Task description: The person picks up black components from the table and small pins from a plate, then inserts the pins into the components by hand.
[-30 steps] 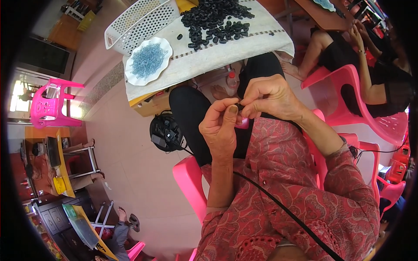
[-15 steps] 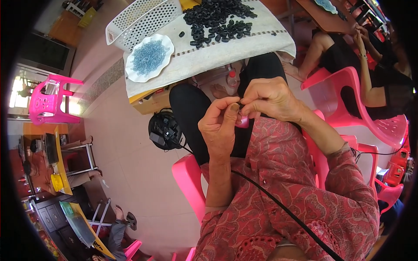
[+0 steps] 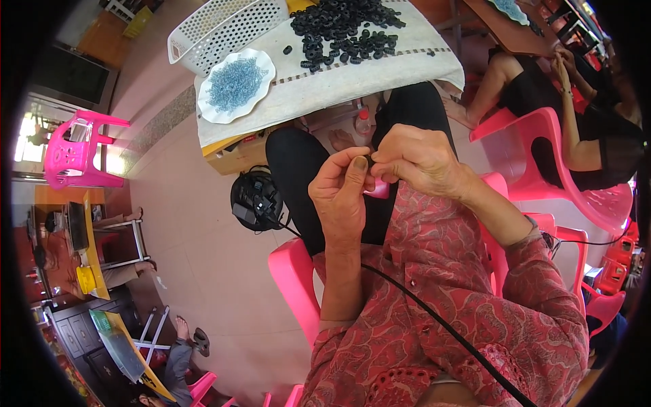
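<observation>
My left hand (image 3: 342,193) is closed, thumb and forefinger pinching a small black part (image 3: 370,161) above my lap. Pressed close to it, my right hand (image 3: 422,163) is also closed in a pinch; its fingertips meet the left ones, and whatever they hold is too small to make out. Past my knees, a heap of small black ring-like parts (image 3: 346,34) lies on the cloth-covered table (image 3: 352,81). Left of the heap, a white scalloped plate (image 3: 211,117) carries many small clear bluish pieces (image 3: 237,83).
A white perforated basket (image 3: 227,34) stands behind the plate. Below the table's front edge are a bottle with a red cap (image 3: 363,122) and a black bag (image 3: 254,200) on the floor. A pink chair (image 3: 563,146) with a seated person is at right; a black cable (image 3: 434,322) crosses my shirt.
Both hands stay together in nearly the same place, with only slight finger movement. The right hand has tilted a little. The whole view has shifted slightly.
</observation>
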Action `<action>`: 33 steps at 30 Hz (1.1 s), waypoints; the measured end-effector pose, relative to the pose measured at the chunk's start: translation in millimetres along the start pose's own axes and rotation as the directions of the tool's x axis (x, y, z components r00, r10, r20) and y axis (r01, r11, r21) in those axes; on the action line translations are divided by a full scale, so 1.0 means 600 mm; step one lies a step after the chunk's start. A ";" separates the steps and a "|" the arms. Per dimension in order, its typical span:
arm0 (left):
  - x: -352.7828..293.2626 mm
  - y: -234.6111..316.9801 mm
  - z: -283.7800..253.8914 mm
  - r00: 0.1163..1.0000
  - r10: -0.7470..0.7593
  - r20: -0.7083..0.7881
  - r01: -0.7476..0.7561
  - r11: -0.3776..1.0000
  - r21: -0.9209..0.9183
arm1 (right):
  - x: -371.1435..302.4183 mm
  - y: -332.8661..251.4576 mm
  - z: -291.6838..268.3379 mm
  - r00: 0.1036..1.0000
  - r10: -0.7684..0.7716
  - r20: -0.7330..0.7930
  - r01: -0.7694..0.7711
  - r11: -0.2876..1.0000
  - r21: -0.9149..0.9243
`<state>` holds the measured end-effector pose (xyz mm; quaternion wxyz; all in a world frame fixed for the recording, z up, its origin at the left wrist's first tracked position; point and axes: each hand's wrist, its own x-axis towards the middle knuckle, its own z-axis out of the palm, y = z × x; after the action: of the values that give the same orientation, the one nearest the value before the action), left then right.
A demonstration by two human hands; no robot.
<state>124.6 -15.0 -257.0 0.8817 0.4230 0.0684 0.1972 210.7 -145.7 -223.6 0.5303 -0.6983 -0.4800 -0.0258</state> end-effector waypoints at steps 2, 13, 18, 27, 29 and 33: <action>0.000 -0.002 -0.002 1.000 0.013 0.002 -0.013 1.000 0.020 | 0.004 -0.002 -0.005 1.000 0.015 0.023 -0.014 1.000 -0.007; -0.004 -0.003 0.003 0.998 0.060 -0.024 -0.056 0.989 0.137 | 0.019 -0.007 -0.014 0.967 -0.202 0.155 0.228 0.959 -0.169; -0.003 -0.006 0.003 0.992 0.122 -0.032 -0.113 0.973 0.203 | 0.021 0.002 -0.014 0.967 -0.173 0.186 0.208 0.961 -0.184; -0.004 -0.003 0.009 0.986 0.113 -0.121 -0.118 0.992 -0.036 | 0.021 -0.029 0.010 1.000 0.028 -0.003 -0.028 0.999 0.021; -0.006 -0.006 0.005 0.987 0.116 -0.107 -0.120 0.992 -0.031 | 0.019 -0.038 0.013 0.999 0.046 -0.023 -0.046 0.999 0.008; -0.005 -0.004 0.006 0.989 0.122 -0.086 -0.124 0.992 -0.024 | 0.016 -0.050 0.016 0.966 0.257 -0.030 -0.250 0.957 0.148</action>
<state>123.3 -20.2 -256.5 0.8703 0.4049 0.0765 0.2698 190.5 -132.9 -201.3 0.5894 -0.7136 -0.3738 0.0596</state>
